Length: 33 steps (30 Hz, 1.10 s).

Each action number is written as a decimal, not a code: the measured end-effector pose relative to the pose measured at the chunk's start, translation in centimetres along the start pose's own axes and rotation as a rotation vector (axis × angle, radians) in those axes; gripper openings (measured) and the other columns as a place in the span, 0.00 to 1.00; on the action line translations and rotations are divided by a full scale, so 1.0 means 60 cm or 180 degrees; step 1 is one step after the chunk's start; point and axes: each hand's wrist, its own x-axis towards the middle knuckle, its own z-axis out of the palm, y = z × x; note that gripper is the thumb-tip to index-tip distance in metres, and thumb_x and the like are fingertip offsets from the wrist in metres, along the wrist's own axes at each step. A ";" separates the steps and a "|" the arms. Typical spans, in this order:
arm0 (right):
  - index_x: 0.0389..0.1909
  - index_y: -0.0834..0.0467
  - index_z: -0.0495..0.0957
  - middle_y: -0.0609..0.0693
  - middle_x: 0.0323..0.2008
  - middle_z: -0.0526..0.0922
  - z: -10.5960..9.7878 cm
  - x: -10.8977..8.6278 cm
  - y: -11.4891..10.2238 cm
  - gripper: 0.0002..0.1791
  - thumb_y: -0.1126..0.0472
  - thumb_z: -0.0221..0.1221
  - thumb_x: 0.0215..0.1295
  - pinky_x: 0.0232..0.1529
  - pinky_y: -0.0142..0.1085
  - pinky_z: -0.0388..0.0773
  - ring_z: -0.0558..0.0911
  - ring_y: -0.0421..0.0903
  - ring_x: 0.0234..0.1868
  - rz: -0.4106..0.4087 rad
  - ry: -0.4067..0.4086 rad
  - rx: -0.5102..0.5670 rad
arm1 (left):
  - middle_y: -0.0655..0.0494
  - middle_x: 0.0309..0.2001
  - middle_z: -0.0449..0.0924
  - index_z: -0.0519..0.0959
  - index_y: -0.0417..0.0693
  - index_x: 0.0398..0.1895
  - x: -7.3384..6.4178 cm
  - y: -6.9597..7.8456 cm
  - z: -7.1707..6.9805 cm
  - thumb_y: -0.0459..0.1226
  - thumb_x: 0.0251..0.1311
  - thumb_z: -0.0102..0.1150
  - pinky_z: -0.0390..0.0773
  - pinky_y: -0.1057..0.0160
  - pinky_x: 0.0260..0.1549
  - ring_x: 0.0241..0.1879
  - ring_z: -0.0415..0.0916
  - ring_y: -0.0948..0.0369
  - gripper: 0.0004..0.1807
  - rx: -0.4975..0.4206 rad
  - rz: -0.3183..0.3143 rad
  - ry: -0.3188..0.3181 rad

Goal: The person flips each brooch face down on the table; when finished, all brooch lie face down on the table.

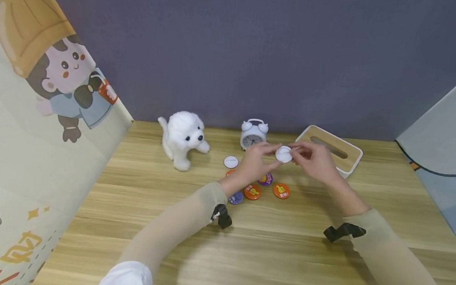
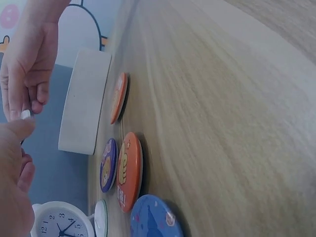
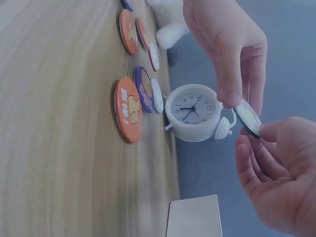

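While pinching a round badge (image 1: 284, 154) with left hand (image 1: 256, 161) and right hand (image 1: 315, 161), nearly closed on its edges, holding it above the table (image 1: 266, 263), right of the far clock (image 1: 253, 141); perhaps risking a drop by loosening either pinch.

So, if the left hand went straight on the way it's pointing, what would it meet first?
Most likely the right hand, which pinches the far edge of the white disc that the left hand holds. The box lies beyond, though depth is hard to judge.
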 end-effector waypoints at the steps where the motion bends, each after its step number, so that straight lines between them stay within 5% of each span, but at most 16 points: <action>1: 0.54 0.67 0.85 0.64 0.35 0.91 0.000 -0.001 0.001 0.12 0.66 0.64 0.75 0.29 0.23 0.83 0.89 0.40 0.29 0.0014 -0.0016 0.0010 | 0.45 0.55 0.88 0.81 0.40 0.66 0.000 0.000 0.001 0.38 0.60 0.78 0.87 0.66 0.55 0.50 0.89 0.54 0.30 0.0022 -0.0007 -0.0024; 5: 0.55 0.66 0.85 0.63 0.35 0.91 0.003 -0.001 0.006 0.12 0.66 0.63 0.75 0.30 0.24 0.84 0.86 0.36 0.29 0.0048 -0.0096 -0.0010 | 0.45 0.53 0.89 0.81 0.38 0.65 -0.001 -0.003 0.004 0.38 0.60 0.79 0.87 0.65 0.55 0.50 0.89 0.53 0.30 0.0038 0.0000 -0.0106; 12: 0.57 0.67 0.84 0.60 0.38 0.90 0.003 -0.004 0.007 0.19 0.66 0.70 0.67 0.35 0.24 0.82 0.87 0.48 0.35 -0.0075 -0.0367 -0.0324 | 0.44 0.54 0.89 0.82 0.38 0.65 -0.003 -0.011 0.010 0.41 0.63 0.76 0.87 0.64 0.56 0.52 0.88 0.53 0.29 0.0195 0.0009 -0.0219; 23: 0.57 0.66 0.85 0.60 0.42 0.90 0.015 -0.011 0.022 0.22 0.66 0.75 0.62 0.39 0.34 0.88 0.89 0.50 0.37 -0.0169 -0.0563 -0.0532 | 0.44 0.58 0.88 0.83 0.40 0.63 -0.008 -0.018 0.022 0.41 0.64 0.76 0.84 0.61 0.64 0.58 0.86 0.52 0.26 0.0366 -0.0110 -0.0441; 33: 0.52 0.67 0.86 0.58 0.35 0.89 0.031 -0.012 0.053 0.20 0.64 0.74 0.61 0.35 0.35 0.87 0.87 0.47 0.33 -0.0269 -0.0648 -0.0765 | 0.49 0.54 0.90 0.86 0.44 0.60 -0.002 -0.031 0.045 0.45 0.67 0.73 0.84 0.61 0.62 0.55 0.86 0.55 0.22 0.0896 -0.0162 -0.0785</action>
